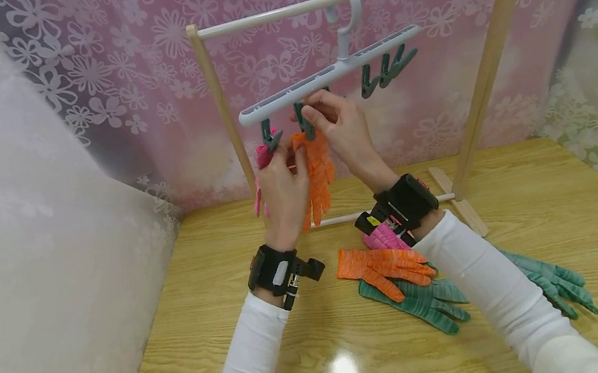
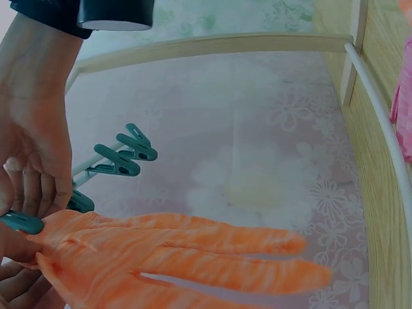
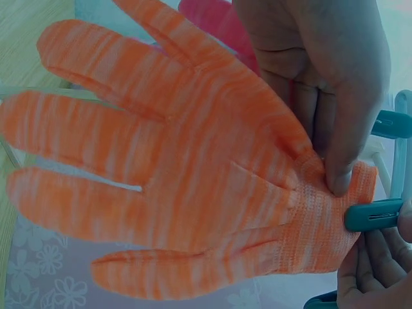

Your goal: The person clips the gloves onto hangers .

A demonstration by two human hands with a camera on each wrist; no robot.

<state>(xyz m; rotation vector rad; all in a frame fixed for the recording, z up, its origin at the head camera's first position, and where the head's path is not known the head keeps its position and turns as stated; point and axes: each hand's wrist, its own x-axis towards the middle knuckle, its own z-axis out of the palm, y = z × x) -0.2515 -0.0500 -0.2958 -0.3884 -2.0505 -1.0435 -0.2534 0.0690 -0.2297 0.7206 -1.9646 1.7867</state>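
An orange knit glove (image 1: 320, 172) hangs fingers-down below the grey hanger (image 1: 311, 83). My left hand (image 1: 283, 192) pinches its cuff between thumb and fingers, plain in the right wrist view. At the same cuff, a dark green clip (image 3: 373, 215) sits over the edge of the knit. My right hand (image 1: 348, 134) pinches this clip by its upper end, thumb in front and fingers behind. Just left of the orange glove, a pink glove (image 1: 263, 156) hangs from another green clip (image 1: 268, 134), partly covered by my left hand.
The hanger hooks over the white bar of a wooden rack (image 1: 484, 60). More green clips (image 1: 394, 66) dangle at its right end. On the table (image 1: 211, 335) lie another orange glove (image 1: 382, 265), a pink glove (image 1: 385, 238) and green gloves (image 1: 422, 308), partly under my right forearm.
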